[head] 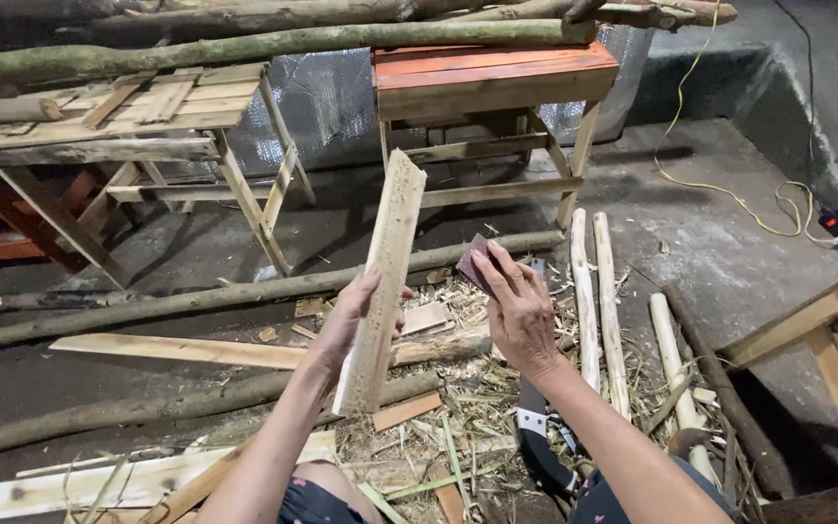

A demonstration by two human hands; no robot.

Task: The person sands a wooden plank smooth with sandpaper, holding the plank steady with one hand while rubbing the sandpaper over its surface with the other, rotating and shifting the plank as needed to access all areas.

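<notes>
Both hands are raised over a littered floor. Left hand [353,315] grips a pale wooden slat [382,277] around its middle, thumb side hidden behind the board. Its long axis runs nearly upright, leaning a little to the right, with the upper end pointing toward a red-topped wooden stool [493,76] and the lower end hanging above wood shavings [458,408]. Right hand [518,309] pinches a small dark reddish sheet [474,263], mostly covered by the fingers, so its kind is hard to tell. It sits just beside the slat, apart from it. Peeled poles [597,291] lie to the right
</notes>
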